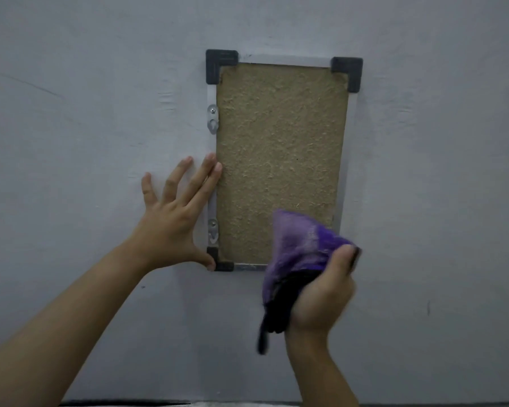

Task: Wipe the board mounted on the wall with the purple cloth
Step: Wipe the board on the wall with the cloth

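The board [279, 160] hangs on the grey wall [100, 83], a tall brown fibrous panel in a thin metal frame with dark corner caps. The left hand [174, 215] lies flat and spread against the wall at the board's left edge — fingertips reach the frame, the thumb sits by the lower-left cap — and looks to be steadying the board. The right hand [323, 292] is closed round the bunched cloth [300, 248], purple with a dark strip hanging below the fist.

The cloth covers the board's lower-right corner and part of the bottom rail; motion blur there suggests a stroke in progress, though whether it presses on the surface cannot be told.

As for progress, the panel looks much the same all over — no streak or cleaned patch shows — so what is already wiped cannot be read off. At a guess, the wipe is under way at the bottom, with the middle and top of the board likely still to cover.
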A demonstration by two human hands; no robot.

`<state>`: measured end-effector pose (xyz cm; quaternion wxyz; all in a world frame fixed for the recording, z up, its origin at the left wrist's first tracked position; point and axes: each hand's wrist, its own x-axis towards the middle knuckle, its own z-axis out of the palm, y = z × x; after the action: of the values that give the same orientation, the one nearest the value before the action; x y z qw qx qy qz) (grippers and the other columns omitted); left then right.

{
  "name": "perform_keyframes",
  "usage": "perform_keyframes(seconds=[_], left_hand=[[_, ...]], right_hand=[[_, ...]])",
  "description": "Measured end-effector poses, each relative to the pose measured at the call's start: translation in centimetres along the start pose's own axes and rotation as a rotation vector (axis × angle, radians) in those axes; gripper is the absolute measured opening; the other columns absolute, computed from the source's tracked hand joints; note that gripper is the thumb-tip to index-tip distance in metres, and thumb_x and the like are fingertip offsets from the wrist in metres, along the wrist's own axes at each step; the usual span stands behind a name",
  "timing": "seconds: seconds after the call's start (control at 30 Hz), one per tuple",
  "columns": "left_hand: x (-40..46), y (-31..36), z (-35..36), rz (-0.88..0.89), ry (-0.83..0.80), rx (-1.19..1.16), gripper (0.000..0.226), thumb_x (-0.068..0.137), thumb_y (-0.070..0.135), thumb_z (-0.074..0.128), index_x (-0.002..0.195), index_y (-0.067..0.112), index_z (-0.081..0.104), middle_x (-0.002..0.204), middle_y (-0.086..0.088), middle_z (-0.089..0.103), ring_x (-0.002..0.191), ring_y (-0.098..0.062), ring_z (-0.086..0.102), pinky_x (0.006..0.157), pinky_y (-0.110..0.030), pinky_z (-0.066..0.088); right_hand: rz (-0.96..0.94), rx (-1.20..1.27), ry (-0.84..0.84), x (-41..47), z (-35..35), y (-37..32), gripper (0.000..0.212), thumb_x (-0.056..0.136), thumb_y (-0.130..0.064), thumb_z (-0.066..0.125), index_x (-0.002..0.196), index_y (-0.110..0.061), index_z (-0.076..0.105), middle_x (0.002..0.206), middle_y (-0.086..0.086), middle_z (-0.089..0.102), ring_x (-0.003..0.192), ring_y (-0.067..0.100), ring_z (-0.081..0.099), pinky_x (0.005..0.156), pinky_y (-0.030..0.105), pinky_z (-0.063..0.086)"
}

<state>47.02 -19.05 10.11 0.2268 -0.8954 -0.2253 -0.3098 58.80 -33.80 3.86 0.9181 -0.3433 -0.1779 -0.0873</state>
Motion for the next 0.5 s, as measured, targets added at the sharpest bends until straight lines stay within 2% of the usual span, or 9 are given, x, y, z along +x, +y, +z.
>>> perform_keyframes(seconds=[0.07, 0.13, 0.17, 0.2, 0.23, 0.27, 0.33, 0.4, 0.5], left_hand=[[0.0, 0.0, 0.0, 0.006, 0.005, -0.001, 0.154, 0.030, 0.077, 0.071, 0.148, 0.025, -0.013, 0.155, 0.011, -0.018, 0.143, -0.023, -0.012, 0.097, -0.075, 0.002], [0.0, -0.1, 0.1, 0.012, 0.009, -0.001, 0.153, 0.030, 0.079, 0.070, 0.148, 0.024, -0.011, 0.156, 0.010, -0.017, 0.143, -0.024, -0.011, 0.096, -0.075, 0.003], [0.0, -0.1, 0.1, 0.014, 0.009, -0.002, 0.153, 0.030, 0.079, 0.069, 0.148, 0.023, -0.011, 0.156, 0.010, -0.017, 0.143, -0.024, -0.011, 0.096, -0.075, 0.003], [0.0, -0.1, 0.1, 0.016, 0.009, -0.001, 0.153, 0.030, 0.080, 0.069, 0.148, 0.023, -0.011, 0.156, 0.009, -0.016, 0.143, -0.024, -0.010, 0.096, -0.075, 0.003], [0.0, -0.1, 0.2, 0.017, 0.010, 0.001, 0.153, 0.030, 0.080, 0.068, 0.148, 0.023, -0.010, 0.156, 0.009, -0.016, 0.143, -0.025, -0.010, 0.096, -0.075, 0.003], [0.1, -0.1, 0.1, 0.019, 0.011, 0.004, 0.153, 0.030, 0.080, 0.068, 0.148, 0.023, -0.010, 0.156, 0.009, -0.016, 0.143, -0.024, -0.011, 0.097, -0.075, 0.003], [0.1, -0.1, 0.2, 0.024, 0.015, 0.004, 0.153, 0.030, 0.079, 0.068, 0.148, 0.023, -0.010, 0.156, 0.009, -0.017, 0.143, -0.024, -0.013, 0.097, -0.074, 0.002], [0.1, -0.3, 0.4, 0.030, 0.023, 0.002, 0.153, 0.031, 0.077, 0.071, 0.148, 0.022, -0.010, 0.156, 0.008, -0.017, 0.143, -0.024, -0.013, 0.098, -0.073, 0.002], [0.2, -0.4, 0.5, 0.042, 0.038, -0.002, 0.151, 0.033, 0.077, 0.072, 0.149, 0.021, -0.009, 0.157, 0.006, -0.015, 0.143, -0.025, -0.012, 0.097, -0.073, 0.004]], right_hand=[[-0.080, 0.044, 0.124, 1.0, -0.3, -0.7, 0.038, 0.100, -0.030, 0.036, 0.069, -0.017, 0.054, 0.059, -0.012, 0.060, 0.050, -0.003, 0.053, 0.054, 0.011, 0.044], [-0.235, 0.031, 0.124, 1.4, -0.5, -0.3, 0.038, 0.094, -0.042, 0.037, 0.071, -0.019, 0.055, 0.057, -0.015, 0.062, 0.055, 0.002, 0.058, 0.055, 0.016, 0.046], [-0.321, -0.039, 0.077, 1.4, -0.5, 0.3, 0.046, 0.093, -0.050, 0.036, 0.074, -0.015, 0.058, 0.065, -0.012, 0.066, 0.064, 0.011, 0.063, 0.060, 0.025, 0.048], [-0.393, -0.150, 0.000, 1.4, -0.5, 1.4, 0.059, 0.092, -0.057, 0.033, 0.083, -0.006, 0.062, 0.080, 0.001, 0.071, 0.078, 0.026, 0.067, 0.070, 0.034, 0.049], [-0.447, -0.273, -0.088, 1.3, -0.6, 2.8, 0.066, 0.094, -0.057, 0.031, 0.100, 0.001, 0.062, 0.099, 0.014, 0.069, 0.096, 0.034, 0.064, 0.084, 0.041, 0.046], [-0.508, -0.371, -0.193, 1.1, -0.5, 4.3, 0.061, 0.097, -0.051, 0.029, 0.119, 0.000, 0.056, 0.117, 0.016, 0.062, 0.113, 0.032, 0.056, 0.098, 0.043, 0.038], [-0.652, -0.486, -0.373, 0.2, -0.1, 6.9, 0.044, 0.101, -0.038, 0.028, 0.135, -0.013, 0.039, 0.132, 0.010, 0.050, 0.130, 0.022, 0.041, 0.114, 0.040, 0.020], [-0.688, -0.498, -0.471, -1.1, 0.7, 8.4, 0.041, 0.101, -0.035, 0.029, 0.135, -0.015, 0.037, 0.134, 0.009, 0.050, 0.134, 0.017, 0.037, 0.116, 0.036, 0.014], [-0.682, -0.444, -0.566, -3.2, 1.5, 8.9, 0.041, 0.101, -0.035, 0.029, 0.132, -0.013, 0.044, 0.132, 0.005, 0.053, 0.133, 0.014, 0.040, 0.115, 0.031, 0.017]])
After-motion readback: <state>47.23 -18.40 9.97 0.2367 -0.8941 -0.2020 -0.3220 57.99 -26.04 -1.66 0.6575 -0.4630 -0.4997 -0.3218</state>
